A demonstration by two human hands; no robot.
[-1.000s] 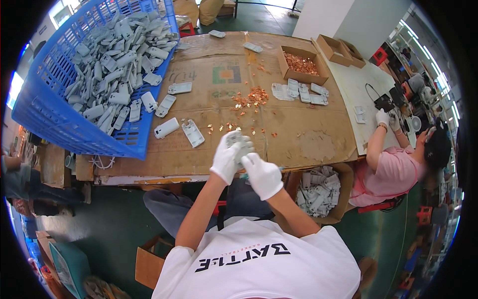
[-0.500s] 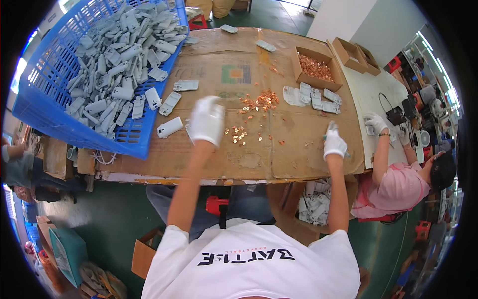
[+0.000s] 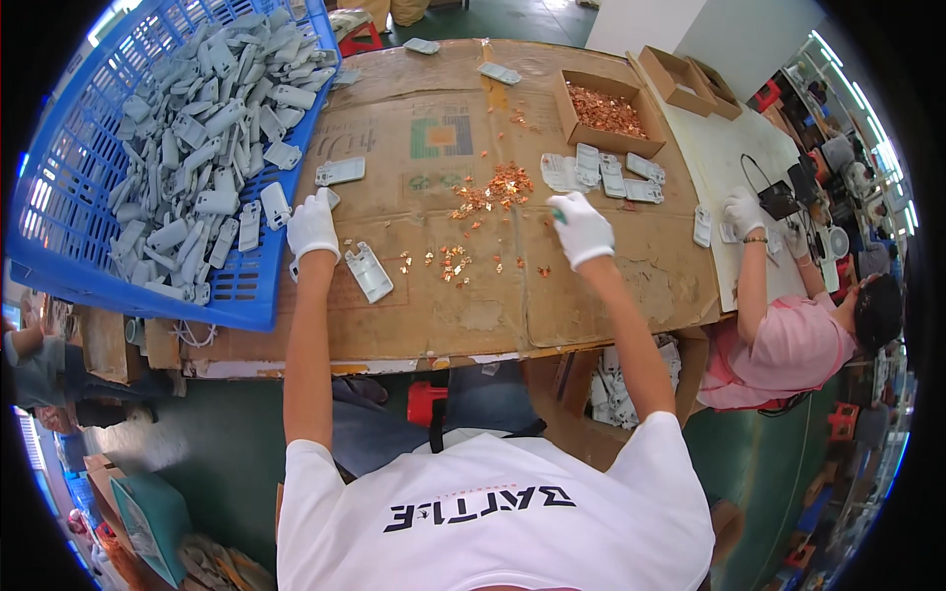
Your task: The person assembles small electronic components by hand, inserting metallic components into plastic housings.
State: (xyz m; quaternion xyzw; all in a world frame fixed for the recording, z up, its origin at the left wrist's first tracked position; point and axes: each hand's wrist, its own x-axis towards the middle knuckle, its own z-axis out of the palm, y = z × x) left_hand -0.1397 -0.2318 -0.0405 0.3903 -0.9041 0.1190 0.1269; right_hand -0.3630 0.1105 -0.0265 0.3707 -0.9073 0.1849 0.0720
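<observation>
My left hand (image 3: 313, 229), in a white glove, is over a light grey plastic casing (image 3: 333, 198) beside the blue crate, fingers closed at its edge; the hand hides most of it. Another grey casing (image 3: 369, 273) lies open side up to the right of that hand. My right hand (image 3: 583, 232), also gloved, is closed above the cardboard, right of a pile of small copper-coloured metal pieces (image 3: 507, 184). A small green tip shows at its fingers; the rest of that thing is hidden. Loose metal pieces (image 3: 453, 264) lie scattered between my hands.
A blue crate (image 3: 258, 286) heaped with grey casings stands at left. At the back right is a cardboard box (image 3: 611, 138) of copper pieces, with several casings (image 3: 613, 177) before it. A co-worker's gloved hand (image 3: 744, 210) is at the white table (image 3: 714, 177) on the right.
My left hand has moved left onto a casing, uncovering another one. My right hand has moved left towards the copper pile; a casing now lies at the right edge, where it was.
</observation>
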